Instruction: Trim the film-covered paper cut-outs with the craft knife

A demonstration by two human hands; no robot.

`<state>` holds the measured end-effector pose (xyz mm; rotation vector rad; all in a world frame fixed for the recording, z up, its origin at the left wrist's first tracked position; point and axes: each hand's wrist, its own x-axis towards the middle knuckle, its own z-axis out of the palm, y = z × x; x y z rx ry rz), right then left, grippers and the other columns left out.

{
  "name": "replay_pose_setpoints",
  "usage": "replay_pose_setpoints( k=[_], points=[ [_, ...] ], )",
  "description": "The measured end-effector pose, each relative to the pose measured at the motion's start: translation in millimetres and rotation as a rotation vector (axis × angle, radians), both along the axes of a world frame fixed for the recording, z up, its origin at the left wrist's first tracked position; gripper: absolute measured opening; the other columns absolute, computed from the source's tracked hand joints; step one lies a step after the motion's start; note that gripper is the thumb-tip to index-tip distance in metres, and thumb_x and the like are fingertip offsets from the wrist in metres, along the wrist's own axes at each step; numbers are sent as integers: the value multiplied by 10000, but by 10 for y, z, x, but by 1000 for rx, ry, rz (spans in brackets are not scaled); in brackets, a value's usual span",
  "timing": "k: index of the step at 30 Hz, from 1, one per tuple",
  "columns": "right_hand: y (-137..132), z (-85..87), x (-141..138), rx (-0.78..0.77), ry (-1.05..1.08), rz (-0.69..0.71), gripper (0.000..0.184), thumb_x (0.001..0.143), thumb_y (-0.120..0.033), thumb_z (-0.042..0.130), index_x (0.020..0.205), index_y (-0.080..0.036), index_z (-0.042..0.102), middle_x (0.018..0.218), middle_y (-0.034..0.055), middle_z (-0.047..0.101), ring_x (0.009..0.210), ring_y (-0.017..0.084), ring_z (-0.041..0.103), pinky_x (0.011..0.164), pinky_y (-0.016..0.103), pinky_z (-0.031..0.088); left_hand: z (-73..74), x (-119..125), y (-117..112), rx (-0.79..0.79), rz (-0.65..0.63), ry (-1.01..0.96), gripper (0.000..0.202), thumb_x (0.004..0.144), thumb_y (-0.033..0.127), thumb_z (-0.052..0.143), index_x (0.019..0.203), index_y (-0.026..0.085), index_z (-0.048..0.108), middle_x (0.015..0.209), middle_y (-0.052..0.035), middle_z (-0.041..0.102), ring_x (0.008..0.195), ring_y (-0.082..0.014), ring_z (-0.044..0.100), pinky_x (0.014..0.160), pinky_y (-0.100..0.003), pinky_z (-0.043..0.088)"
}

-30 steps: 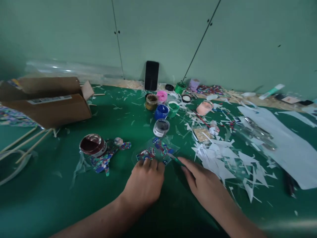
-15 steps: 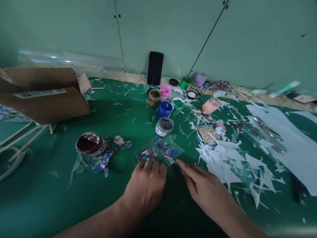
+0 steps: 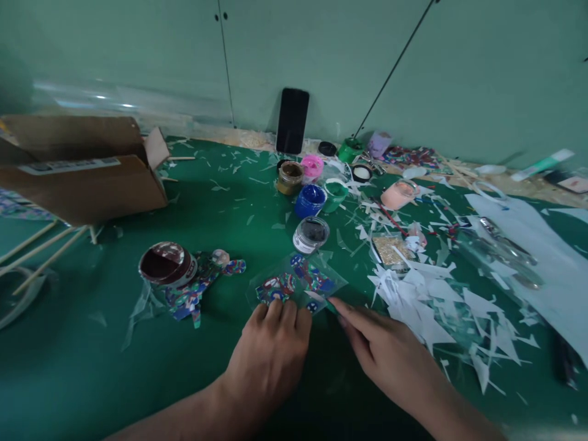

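A clear plastic sheet (image 3: 334,280) with colourful patterned cutouts (image 3: 316,277) lies in front of me on the green table. My left hand (image 3: 274,349) is closed, its curled fingers pressed on the sheet's near edge; the fingertips are hidden. In my right hand (image 3: 379,343) a slim green-handled craft knife (image 3: 313,296) is pinched, its pale blade reaching over the sheet's right near corner. Just beyond the sheet stands an open jar of dark grey paint (image 3: 311,234). To the left, a dark red paint jar (image 3: 168,264) rests on a patterned animal-like cutout (image 3: 197,294).
A cardboard box (image 3: 87,190) and wooden sticks (image 3: 50,260) occupy the left. Further back are blue paint (image 3: 310,201), several other jars and an upright phone (image 3: 293,120). White paper scraps (image 3: 413,300) and scissors (image 3: 509,242) lie on the right.
The view has shifted slightly, so things at the back sit a little higher and further right. Both hands keep nearly the same place at the sheet, with the same grips.
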<state>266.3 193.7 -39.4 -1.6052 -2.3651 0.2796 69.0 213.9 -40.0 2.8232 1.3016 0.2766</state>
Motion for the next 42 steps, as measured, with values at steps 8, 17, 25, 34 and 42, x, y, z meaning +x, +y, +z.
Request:
replay_pose_setpoints(
  k=[8,17,25,34,42],
  points=[
    [-14,7,68,-77,62,6,449,939,-179,350,1281,-186,640,967,95,773,637,204,735,550,318,621,0,-14,1,-73,-4,40,195,851,65,454,800,185,599,776,-60,648,663,-228,608,557,-355,505],
    [7,41,165,-153,115,43,433,962,-214,344,1278,-195,640,1035,87,765,818,224,756,659,336,641,6,-16,-19,-42,-24,-3,207,771,20,460,780,183,588,755,-58,643,644,-229,597,548,-356,514],
    [-85,13,52,-40,-10,55,455,935,-152,330,1270,-177,637,969,94,770,667,225,749,523,333,616,0,-30,-24,-61,-35,12,198,805,40,477,846,184,607,803,-58,647,687,-228,607,580,-353,515],
    [-169,20,-139,98,-43,-33,264,1005,-219,314,1078,-173,564,655,18,704,494,187,687,406,272,462,-10,-270,-350,95,-9,-46,318,933,112,387,1071,145,671,992,-99,717,925,-247,653,828,-397,509],
    [-239,48,-254,225,-235,-21,267,984,-142,310,1017,-158,575,653,33,677,456,162,645,408,259,402,-6,-759,-442,128,-8,-122,346,985,207,402,1247,202,626,1293,-18,669,1205,-209,586,1007,-359,408]
  ],
)
